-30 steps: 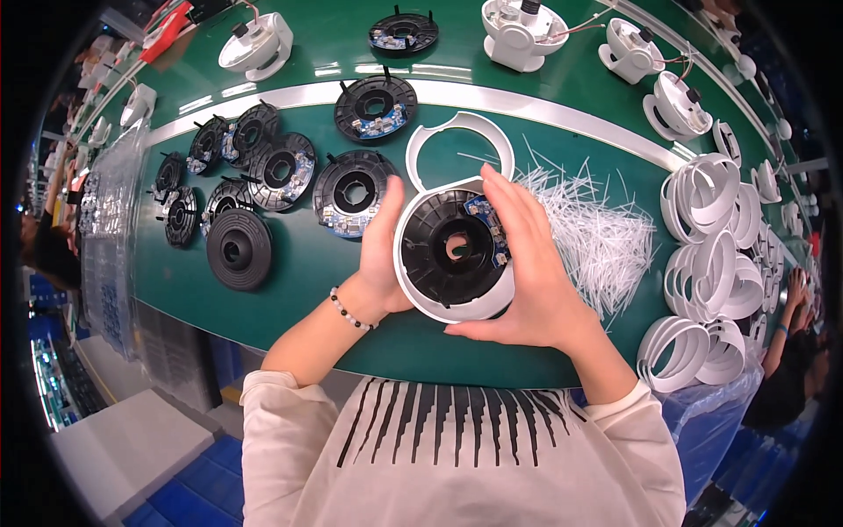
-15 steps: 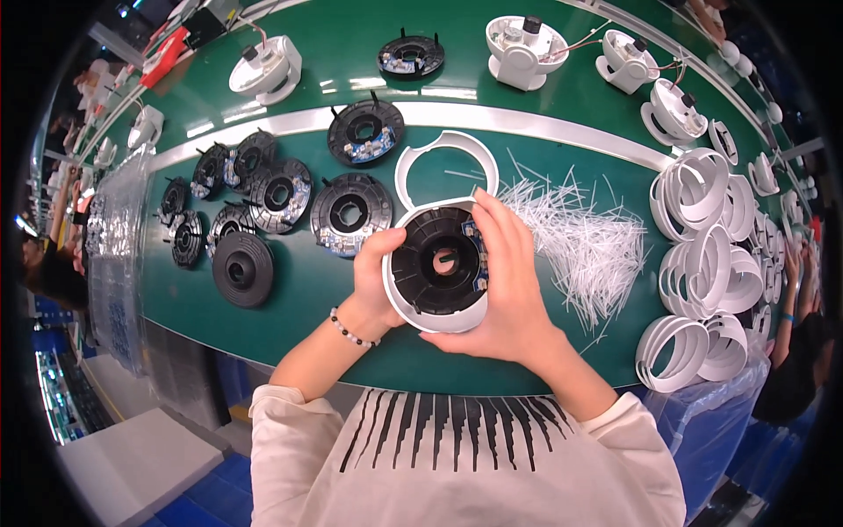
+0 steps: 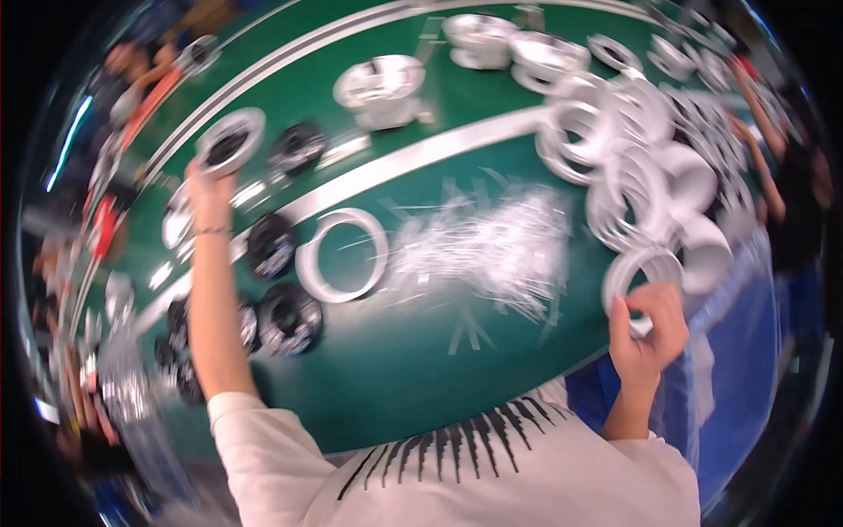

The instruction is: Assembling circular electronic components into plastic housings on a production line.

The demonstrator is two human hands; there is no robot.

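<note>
My left arm is stretched to the far left, and my left hand (image 3: 211, 189) grips a round white housing (image 3: 253, 136) with a black disc in its middle. The housing is tilted above the far strip of the table, and whether it touches anything there I cannot tell. At the right table edge my right hand (image 3: 654, 329) has its fingers bent to the thumb in a pinch. It lies over the front white ring (image 3: 622, 268) of a stack; blur and the hand hide what is between the fingertips.
Black discs with circuit boards (image 3: 290, 318) lie at left. A single white ring (image 3: 307, 263) sits mid-table beside a heap of thin white strips (image 3: 492, 246). White housings on stands (image 3: 379, 88) line the far side. Stacked white rings (image 3: 628, 193) fill the right, near a co-worker's arm (image 3: 766, 176).
My hands have parted: the left carried the white housing to the far left, the right let go of it and moved to the ring stack. The view has turned.
</note>
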